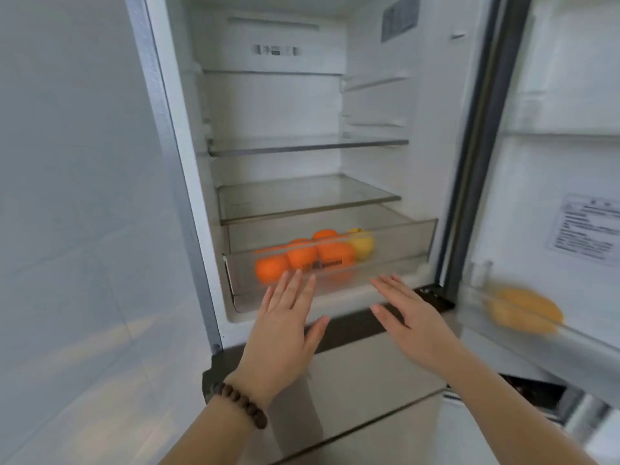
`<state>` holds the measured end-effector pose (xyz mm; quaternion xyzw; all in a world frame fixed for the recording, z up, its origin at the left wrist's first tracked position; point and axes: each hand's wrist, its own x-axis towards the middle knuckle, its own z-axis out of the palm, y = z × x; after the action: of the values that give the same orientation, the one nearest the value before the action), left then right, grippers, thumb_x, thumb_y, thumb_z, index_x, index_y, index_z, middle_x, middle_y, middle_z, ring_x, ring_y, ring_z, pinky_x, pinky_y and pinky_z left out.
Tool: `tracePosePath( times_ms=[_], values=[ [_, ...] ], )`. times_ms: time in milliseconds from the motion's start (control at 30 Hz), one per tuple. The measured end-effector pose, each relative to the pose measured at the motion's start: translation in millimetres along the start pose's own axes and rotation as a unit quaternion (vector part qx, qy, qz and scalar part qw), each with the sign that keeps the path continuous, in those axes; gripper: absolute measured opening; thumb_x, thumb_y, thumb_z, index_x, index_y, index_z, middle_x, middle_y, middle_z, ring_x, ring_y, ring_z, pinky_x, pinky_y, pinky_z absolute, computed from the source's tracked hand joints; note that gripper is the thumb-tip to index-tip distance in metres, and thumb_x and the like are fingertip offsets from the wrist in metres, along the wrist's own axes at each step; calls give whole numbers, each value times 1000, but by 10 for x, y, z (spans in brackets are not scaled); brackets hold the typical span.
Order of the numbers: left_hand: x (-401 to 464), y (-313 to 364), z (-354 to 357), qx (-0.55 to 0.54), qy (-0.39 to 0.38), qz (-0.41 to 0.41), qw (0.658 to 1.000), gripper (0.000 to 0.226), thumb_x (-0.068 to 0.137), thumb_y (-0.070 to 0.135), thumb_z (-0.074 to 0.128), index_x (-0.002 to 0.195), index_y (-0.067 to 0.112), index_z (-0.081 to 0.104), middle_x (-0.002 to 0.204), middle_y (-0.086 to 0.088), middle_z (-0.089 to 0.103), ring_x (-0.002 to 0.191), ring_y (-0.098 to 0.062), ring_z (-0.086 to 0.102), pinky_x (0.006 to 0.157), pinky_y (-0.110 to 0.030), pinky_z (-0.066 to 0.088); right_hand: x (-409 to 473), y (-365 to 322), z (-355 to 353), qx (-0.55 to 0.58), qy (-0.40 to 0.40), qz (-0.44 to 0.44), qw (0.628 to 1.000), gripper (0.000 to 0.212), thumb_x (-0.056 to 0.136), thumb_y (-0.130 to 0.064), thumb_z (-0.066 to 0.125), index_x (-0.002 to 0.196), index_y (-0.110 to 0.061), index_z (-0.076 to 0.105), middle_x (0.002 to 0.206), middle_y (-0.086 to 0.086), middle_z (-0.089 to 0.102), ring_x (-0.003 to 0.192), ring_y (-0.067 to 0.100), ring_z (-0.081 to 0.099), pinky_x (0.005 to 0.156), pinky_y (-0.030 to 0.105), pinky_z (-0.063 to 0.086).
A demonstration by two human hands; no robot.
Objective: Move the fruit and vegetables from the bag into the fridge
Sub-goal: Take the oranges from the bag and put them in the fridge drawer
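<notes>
Two bare hands reach toward an open fridge (pixel 278 105), palms down, fingers spread flat and holding nothing. The left hand (pixel 285 325), with a dark bead bracelet (pixel 241 404) on its wrist, has its fingertips at the front of a clear drawer (pixel 396 243) at the bottom of the compartment. The right hand (pixel 411 317) hovers just right of it, near the drawer's front edge.

Inside the drawer lie several oranges (pixel 302 258) and, farther right, a yellow fruit (pixel 362 245), all blurred behind the plastic. A blurred orange-yellow item (pixel 526 308) sits in the open door's shelf on the right; what it is cannot be told.

Two glass shelves (pixel 305 196) above are bare. A pale wall (pixel 73 196) fills the left.
</notes>
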<state>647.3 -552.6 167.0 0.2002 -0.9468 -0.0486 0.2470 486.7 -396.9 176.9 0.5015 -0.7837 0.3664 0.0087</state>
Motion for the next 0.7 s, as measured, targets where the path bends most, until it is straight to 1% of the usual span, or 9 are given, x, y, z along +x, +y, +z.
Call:
tracePosePath(
  times_ms=[133,200,267,367,433,467,567,633,700],
  values=[
    [-263,278,279,-36,-58,36,997,77,83,64,4,150,25,3,159,3,-2,145,-13,-11,116,-29,-9,-685,96,150,-9,34,96,995,47,95,-38,43,140,-27,37,151,-11,29,141,0,14,111,17,11],
    [-381,464,433,-51,-80,60,994,68,93,58,17,150,23,3,159,3,-1,145,-13,-11,117,-30,-8,-1034,166,180,-20,57,140,988,46,94,-38,43,139,-27,39,151,-8,31,141,4,18,114,22,16],
    [-492,677,599,-70,-110,87,988,65,97,51,24,150,21,4,159,1,1,146,-14,-8,119,-33,-4,-1404,238,156,-33,83,188,978,44,95,-36,45,138,-28,41,150,-9,32,141,4,20,111,19,18],
    [-635,1084,861,-82,-157,136,975,67,95,55,18,150,20,6,159,-2,6,146,-17,-1,119,-35,1,-2029,354,47,-61,112,265,956,44,95,-37,44,138,-29,41,149,-11,33,141,5,21,107,18,17],
    [-748,1435,1017,-108,-169,174,964,75,86,59,8,150,19,12,158,-4,14,146,-19,7,119,-36,5,-2485,432,-53,-81,143,312,936,43,95,-36,44,137,-27,44,148,-7,36,139,9,28,108,21,22],
    [-820,1632,1079,-124,-175,195,957,77,85,59,10,149,19,15,157,-5,17,146,-20,10,118,-35,7,-2728,468,-102,-90,165,335,923,42,94,-35,46,136,-26,45,146,-5,39,138,11,31,108,23,24],
    [-1120,2243,1282,-152,-209,268,928,65,94,50,30,149,16,20,156,-7,21,145,-22,14,118,-38,12,-3459,520,-231,-112,223,407,879,40,93,-32,48,132,-23,49,143,-2,44,134,14,37,108,28,30],
    [-1384,2673,1373,-165,-230,324,903,64,94,48,34,148,15,22,154,-8,25,144,-23,18,116,-42,18,-3956,511,-295,-115,252,453,847,39,93,-32,48,131,-22,50,142,-1,45,132,16,40,107,30,33],
    [-1667,3121,1414,-177,-259,374,873,63,95,47,35,148,15,22,154,-8,26,143,-23,18,116,-42,20,-4449,469,-357,-119,282,494,814,38,93,-30,49,130,-20,51,140,-1,46,129,17,44,105,28,35]
  ],
)
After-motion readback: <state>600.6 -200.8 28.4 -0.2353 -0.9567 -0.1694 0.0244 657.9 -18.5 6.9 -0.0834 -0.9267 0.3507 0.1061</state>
